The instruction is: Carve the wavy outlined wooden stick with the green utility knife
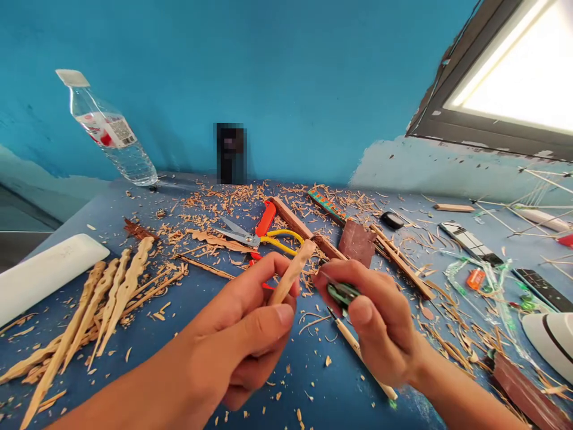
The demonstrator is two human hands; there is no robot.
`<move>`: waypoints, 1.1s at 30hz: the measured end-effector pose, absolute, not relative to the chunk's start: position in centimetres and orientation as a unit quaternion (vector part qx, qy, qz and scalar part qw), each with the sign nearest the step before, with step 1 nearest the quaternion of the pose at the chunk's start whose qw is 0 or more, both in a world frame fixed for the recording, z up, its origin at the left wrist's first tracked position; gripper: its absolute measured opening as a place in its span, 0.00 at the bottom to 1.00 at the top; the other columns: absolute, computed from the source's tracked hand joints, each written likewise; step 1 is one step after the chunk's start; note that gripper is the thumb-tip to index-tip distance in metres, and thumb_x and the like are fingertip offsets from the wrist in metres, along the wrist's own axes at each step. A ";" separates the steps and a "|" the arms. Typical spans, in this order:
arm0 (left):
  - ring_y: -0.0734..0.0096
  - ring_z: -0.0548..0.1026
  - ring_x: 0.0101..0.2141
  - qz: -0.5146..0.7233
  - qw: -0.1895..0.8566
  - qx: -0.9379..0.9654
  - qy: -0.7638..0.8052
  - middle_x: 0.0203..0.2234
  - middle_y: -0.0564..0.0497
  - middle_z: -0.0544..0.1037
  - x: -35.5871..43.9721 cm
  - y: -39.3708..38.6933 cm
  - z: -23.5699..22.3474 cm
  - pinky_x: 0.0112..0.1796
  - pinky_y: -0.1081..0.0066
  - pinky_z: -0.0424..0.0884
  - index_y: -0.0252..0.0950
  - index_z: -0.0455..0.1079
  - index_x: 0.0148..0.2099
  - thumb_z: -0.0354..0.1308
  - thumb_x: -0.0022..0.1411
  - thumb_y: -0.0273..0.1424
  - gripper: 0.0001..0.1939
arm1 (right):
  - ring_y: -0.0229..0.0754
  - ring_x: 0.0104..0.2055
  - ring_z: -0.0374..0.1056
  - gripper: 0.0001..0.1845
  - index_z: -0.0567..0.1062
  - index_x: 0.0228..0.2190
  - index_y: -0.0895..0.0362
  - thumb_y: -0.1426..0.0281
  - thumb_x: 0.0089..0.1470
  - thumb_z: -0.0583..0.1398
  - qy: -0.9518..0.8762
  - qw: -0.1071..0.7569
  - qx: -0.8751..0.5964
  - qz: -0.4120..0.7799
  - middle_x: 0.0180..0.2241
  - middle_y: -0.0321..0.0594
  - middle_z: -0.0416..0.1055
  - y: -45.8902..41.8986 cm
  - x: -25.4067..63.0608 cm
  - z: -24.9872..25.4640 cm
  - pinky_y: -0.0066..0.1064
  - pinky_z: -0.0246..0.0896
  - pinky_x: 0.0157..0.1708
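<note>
In my left hand [250, 334] I grip a pale carved wooden stick [293, 272], its rounded end pointing up and away from me. My right hand [380, 322] is closed on a small knife [342, 292] with a dark green handle. Its thin blade shows only in part, near the stick but apart from it as far as I can see. Beyond my hands lie scissors [250, 239] with yellow loops and red-handled pliers or cutters [266, 218], partly overlapping. Below my right hand, a slim wooden-handled tool [358, 352] rests on the blue table [188, 382].
Several carved wooden sticks [116, 292] lie at left beside a white slab-like object [54, 275]. A water bottle [111, 134] stands at the back left. Wood shavings [224, 200] cover much of the table. Brown sandpaper [358, 242] and wooden strips lie mid-right; a white rounded object [550, 340] sits far right.
</note>
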State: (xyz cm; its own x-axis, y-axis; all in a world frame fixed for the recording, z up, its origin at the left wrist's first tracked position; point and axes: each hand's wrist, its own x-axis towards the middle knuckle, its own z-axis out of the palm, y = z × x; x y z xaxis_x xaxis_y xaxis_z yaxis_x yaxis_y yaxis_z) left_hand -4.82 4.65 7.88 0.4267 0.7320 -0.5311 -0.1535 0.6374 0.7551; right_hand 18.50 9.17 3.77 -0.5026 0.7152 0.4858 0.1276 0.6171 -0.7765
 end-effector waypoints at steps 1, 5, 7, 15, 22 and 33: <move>0.82 0.44 0.22 0.282 0.786 0.316 0.450 0.23 0.63 0.56 -4.8 4.7 8.2 0.22 0.84 0.47 0.44 0.68 0.48 0.71 0.67 0.54 0.24 | 0.38 0.27 0.65 0.19 0.74 0.48 0.53 0.52 0.79 0.52 -0.825 0.424 -0.272 0.256 0.30 0.34 0.72 9.2 18.6 4.0 0.32 0.56 0.26; 0.82 0.45 0.22 0.293 0.760 0.356 0.458 0.22 0.64 0.55 -4.3 4.7 8.5 0.23 0.85 0.52 0.47 0.68 0.52 0.73 0.66 0.55 0.27 | 0.38 0.25 0.59 0.21 0.72 0.44 0.54 0.55 0.80 0.48 -0.877 0.386 -0.272 0.086 0.29 0.34 0.68 9.0 18.3 4.2 0.35 0.52 0.25; 0.80 0.54 0.23 0.315 0.742 0.364 0.466 0.24 0.63 0.61 -3.8 4.3 8.2 0.27 0.84 0.63 0.49 0.69 0.57 0.77 0.61 0.55 0.31 | 0.39 0.25 0.58 0.22 0.72 0.43 0.55 0.55 0.80 0.47 -0.882 0.372 -0.283 0.065 0.30 0.35 0.68 8.7 17.9 4.1 0.36 0.52 0.24; 0.75 0.71 0.36 0.382 0.721 0.388 0.430 0.36 0.55 0.75 -2.2 4.1 6.7 0.40 0.80 0.72 0.48 0.76 0.55 0.74 0.65 0.54 0.25 | 0.41 0.26 0.63 0.21 0.71 0.42 0.56 0.61 0.80 0.44 -0.884 0.357 -0.294 0.070 0.31 0.38 0.71 8.5 17.1 3.7 0.37 0.58 0.25; 0.72 0.62 0.26 0.387 0.628 0.481 0.474 0.25 0.57 0.70 -2.6 4.9 6.6 0.28 0.76 0.64 0.43 0.74 0.48 0.77 0.62 0.46 0.21 | 0.41 0.26 0.66 0.23 0.69 0.41 0.55 0.59 0.81 0.41 -0.881 0.342 -0.322 0.053 0.30 0.38 0.72 8.1 16.7 3.5 0.35 0.60 0.24; 0.72 0.63 0.23 0.402 0.557 0.442 0.577 0.27 0.56 0.73 -1.4 4.0 6.3 0.19 0.80 0.59 0.45 0.74 0.58 0.73 0.66 0.43 0.22 | 0.43 0.25 0.64 0.18 0.70 0.45 0.56 0.63 0.82 0.44 -0.869 0.295 -0.389 -0.081 0.31 0.39 0.73 7.9 16.2 3.1 0.35 0.56 0.24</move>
State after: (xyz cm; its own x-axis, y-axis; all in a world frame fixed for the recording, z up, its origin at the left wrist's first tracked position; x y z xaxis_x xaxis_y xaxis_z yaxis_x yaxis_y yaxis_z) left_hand -1.45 3.99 6.30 0.0111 0.9576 -0.2878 0.0630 0.2865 0.9560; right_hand 16.16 7.87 3.15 -0.5240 0.6277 0.5757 0.7235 0.6847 -0.0881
